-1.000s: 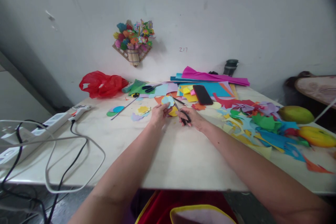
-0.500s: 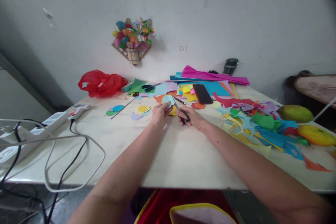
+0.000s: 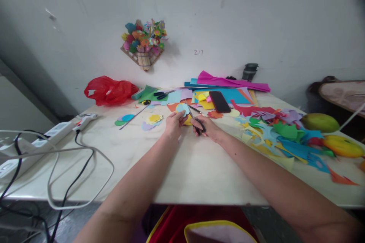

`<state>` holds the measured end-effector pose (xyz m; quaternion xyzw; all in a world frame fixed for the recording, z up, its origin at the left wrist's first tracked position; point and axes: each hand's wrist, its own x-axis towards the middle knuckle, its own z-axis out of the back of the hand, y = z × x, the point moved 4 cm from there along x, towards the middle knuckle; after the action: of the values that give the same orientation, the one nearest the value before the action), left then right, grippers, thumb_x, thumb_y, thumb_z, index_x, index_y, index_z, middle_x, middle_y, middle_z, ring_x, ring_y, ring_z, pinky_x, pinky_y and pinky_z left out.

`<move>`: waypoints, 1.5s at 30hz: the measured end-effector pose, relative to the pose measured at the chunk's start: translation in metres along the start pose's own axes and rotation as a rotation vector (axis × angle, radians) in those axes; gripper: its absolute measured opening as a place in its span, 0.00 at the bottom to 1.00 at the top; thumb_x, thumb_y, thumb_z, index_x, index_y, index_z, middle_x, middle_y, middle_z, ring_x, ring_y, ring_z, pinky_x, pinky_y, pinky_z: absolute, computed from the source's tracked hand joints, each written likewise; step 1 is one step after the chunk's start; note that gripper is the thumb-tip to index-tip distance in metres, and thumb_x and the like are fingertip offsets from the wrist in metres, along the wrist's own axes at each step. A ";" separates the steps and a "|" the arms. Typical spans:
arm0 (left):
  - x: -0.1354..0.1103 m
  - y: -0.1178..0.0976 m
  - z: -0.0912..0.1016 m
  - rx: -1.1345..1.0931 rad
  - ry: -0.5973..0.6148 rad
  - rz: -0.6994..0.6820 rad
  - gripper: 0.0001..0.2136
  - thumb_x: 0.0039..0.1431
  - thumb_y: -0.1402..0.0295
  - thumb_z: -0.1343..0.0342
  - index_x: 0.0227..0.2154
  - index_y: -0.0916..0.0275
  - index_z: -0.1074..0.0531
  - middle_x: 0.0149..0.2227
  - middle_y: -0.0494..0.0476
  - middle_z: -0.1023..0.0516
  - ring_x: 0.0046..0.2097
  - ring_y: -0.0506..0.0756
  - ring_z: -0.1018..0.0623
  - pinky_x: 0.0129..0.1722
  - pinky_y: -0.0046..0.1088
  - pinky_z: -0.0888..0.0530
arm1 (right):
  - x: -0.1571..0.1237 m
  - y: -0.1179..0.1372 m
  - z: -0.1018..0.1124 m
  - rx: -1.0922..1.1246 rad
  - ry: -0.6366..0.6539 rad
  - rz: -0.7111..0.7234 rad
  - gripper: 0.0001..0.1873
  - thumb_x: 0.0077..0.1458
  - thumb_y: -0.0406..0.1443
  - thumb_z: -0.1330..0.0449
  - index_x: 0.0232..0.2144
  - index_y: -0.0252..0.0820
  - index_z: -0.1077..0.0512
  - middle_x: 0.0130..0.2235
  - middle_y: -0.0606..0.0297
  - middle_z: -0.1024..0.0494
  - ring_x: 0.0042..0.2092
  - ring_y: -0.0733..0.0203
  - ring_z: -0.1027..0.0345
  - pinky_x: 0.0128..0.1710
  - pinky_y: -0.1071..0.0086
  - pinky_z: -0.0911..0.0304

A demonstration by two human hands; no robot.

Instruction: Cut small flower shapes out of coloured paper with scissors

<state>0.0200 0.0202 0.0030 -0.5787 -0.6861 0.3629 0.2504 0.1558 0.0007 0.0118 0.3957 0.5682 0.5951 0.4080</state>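
A light blue paper piece with a rounded edge is pinched between the closed fingers of my left hand. My right hand is closed around the black handles of a pair of scissors. The blades point up and left, at the right edge of the blue paper; whether they touch it I cannot tell. Just below the blades a yellow paper piece shows partly. An orange scalloped paper flower lies beyond my right hand. To the left are a layered yellow paper flower and blue and green paper circles.
A phone lies on coloured sheets behind my hands. Paper scraps and mangoes cover the right side. At the left are a power strip with cables and a red plastic bag. A second pair of scissors lies further back.
Both hands keep nearly the same place, with the paper and scissors still held. The whole view has shifted very slightly.
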 end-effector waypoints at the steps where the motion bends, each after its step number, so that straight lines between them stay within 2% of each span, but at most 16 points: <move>1: 0.000 0.000 0.000 0.001 0.000 -0.002 0.07 0.47 0.78 0.36 0.24 0.65 0.29 0.22 0.51 0.24 0.27 0.49 0.22 0.38 0.24 0.25 | 0.000 -0.001 0.000 -0.003 -0.002 0.000 0.16 0.53 0.43 0.34 0.25 0.39 0.33 0.20 0.68 0.28 0.17 0.69 0.37 0.11 0.78 0.53; 4: 0.001 0.001 0.000 -0.006 -0.009 -0.009 0.08 0.45 0.78 0.35 0.24 0.65 0.30 0.22 0.51 0.24 0.27 0.49 0.22 0.37 0.24 0.25 | 0.001 -0.002 0.000 -0.009 -0.005 -0.008 0.15 0.54 0.42 0.35 0.26 0.38 0.32 0.19 0.68 0.28 0.17 0.70 0.37 0.10 0.79 0.54; 16: 0.002 0.002 0.000 -0.038 -0.015 -0.017 0.07 0.47 0.80 0.37 0.24 0.65 0.29 0.23 0.52 0.23 0.27 0.48 0.22 0.38 0.24 0.24 | 0.002 -0.001 -0.002 0.003 -0.014 0.008 0.15 0.54 0.42 0.35 0.25 0.39 0.33 0.19 0.69 0.30 0.17 0.69 0.37 0.12 0.78 0.47; 25: 0.004 0.004 0.001 -0.045 -0.022 -0.009 0.06 0.49 0.80 0.38 0.25 0.66 0.28 0.24 0.52 0.24 0.27 0.49 0.22 0.39 0.25 0.24 | 0.003 -0.004 -0.001 0.003 -0.005 0.001 0.16 0.51 0.44 0.34 0.25 0.39 0.34 0.18 0.71 0.31 0.17 0.70 0.38 0.15 0.77 0.46; 34: 0.003 0.003 0.001 -0.043 -0.033 0.013 0.06 0.51 0.80 0.39 0.25 0.65 0.28 0.23 0.53 0.23 0.27 0.48 0.21 0.38 0.24 0.24 | 0.004 -0.003 -0.002 0.015 -0.002 -0.003 0.16 0.46 0.40 0.31 0.24 0.40 0.34 0.17 0.73 0.33 0.16 0.70 0.40 0.15 0.76 0.46; 40: 0.002 0.000 0.001 -0.029 -0.044 0.029 0.06 0.50 0.80 0.39 0.25 0.64 0.28 0.24 0.53 0.22 0.28 0.49 0.21 0.38 0.24 0.23 | 0.013 -0.014 0.002 0.013 0.033 0.037 0.17 0.44 0.43 0.31 0.25 0.40 0.34 0.16 0.73 0.32 0.15 0.70 0.41 0.16 0.76 0.44; 45: 0.003 -0.002 0.002 -0.025 -0.028 0.028 0.06 0.50 0.81 0.40 0.24 0.65 0.29 0.26 0.54 0.21 0.28 0.50 0.20 0.39 0.26 0.23 | 0.011 -0.011 0.004 -0.039 0.026 0.044 0.19 0.42 0.45 0.31 0.25 0.40 0.34 0.17 0.73 0.32 0.16 0.69 0.39 0.16 0.76 0.46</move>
<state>0.0169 0.0230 0.0032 -0.5862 -0.6860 0.3656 0.2284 0.1563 0.0125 0.0008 0.3922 0.5528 0.6199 0.3954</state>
